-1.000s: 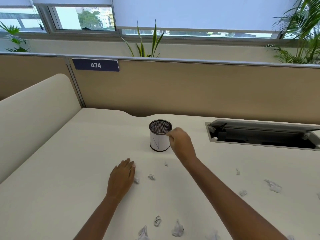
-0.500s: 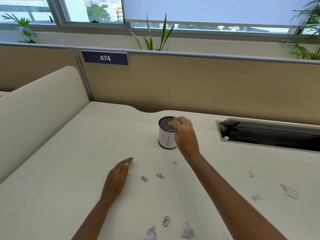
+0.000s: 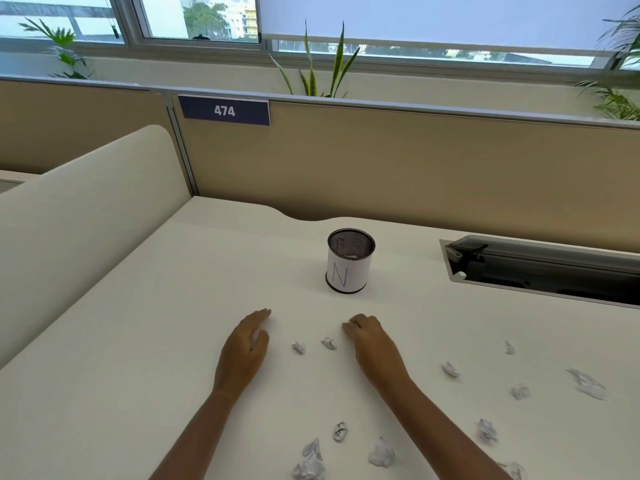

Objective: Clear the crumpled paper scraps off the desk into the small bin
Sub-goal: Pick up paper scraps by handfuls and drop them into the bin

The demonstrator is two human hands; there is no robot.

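Observation:
The small bin (image 3: pixel 349 271) is a black mesh cup wrapped in white paper marked "N", standing at mid-desk with a bit of white showing inside. My left hand (image 3: pixel 246 342) lies flat on the cream desk (image 3: pixel 138 341), fingers together, holding nothing. My right hand (image 3: pixel 367 336) rests knuckles up in front of the bin, fingertips curled down onto the desk; what is under them is hidden. Two small paper scraps (image 3: pixel 298 346) (image 3: pixel 329 342) lie between my hands. Several more scraps (image 3: pixel 450 369) lie to the right, and others (image 3: pixel 381 453) lie near the front edge.
An open cable tray (image 3: pixel 540 271) is sunk into the desk at the right. A tan partition (image 3: pixel 381 168) with a "474" label (image 3: pixel 224 110) closes the back. A cream side divider (image 3: pixel 86 220) borders the left. Plants stand behind the partition.
My right hand has come back from the bin's rim and dropped to the desk in front of it. My left hand has stayed flat on the desk. The head camera has tilted down slightly.

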